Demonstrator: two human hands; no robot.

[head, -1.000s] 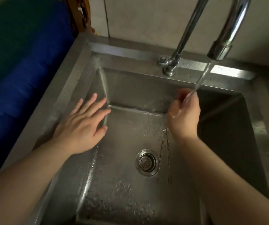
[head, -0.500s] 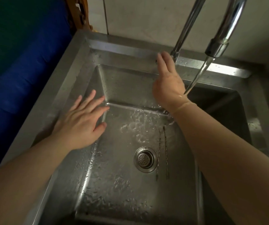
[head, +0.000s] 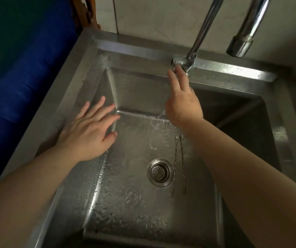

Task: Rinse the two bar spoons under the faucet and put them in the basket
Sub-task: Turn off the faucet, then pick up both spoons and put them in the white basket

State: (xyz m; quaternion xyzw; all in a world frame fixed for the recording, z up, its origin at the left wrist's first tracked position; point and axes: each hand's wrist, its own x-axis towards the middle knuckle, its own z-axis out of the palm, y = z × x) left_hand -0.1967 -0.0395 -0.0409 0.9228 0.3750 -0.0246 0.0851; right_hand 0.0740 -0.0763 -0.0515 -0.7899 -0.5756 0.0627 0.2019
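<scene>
Two thin twisted-stem bar spoons [head: 179,165] lie side by side on the wet floor of the steel sink [head: 125,203], just right of the drain [head: 160,172]. My right hand [head: 181,101] reaches up with its fingers apart, and the fingertips touch the faucet handle [head: 176,62] at the base of the faucet. No water comes from the faucet spout [head: 240,45] at the upper right. My left hand [head: 90,129] rests flat and empty on the sink's left wall, fingers spread. No basket is in view.
A blue cushion-like surface [head: 18,77] lies left of the sink's rim. A tiled wall [head: 152,17] stands behind the sink. To the right is a second, darker sink basin [head: 241,119]. Water drops cover the sink floor.
The water stream from the spout has stopped. My right hand left the stream, rose to the faucet base and now touches the handle. The spoons lie still; my left hand has hardly moved.
</scene>
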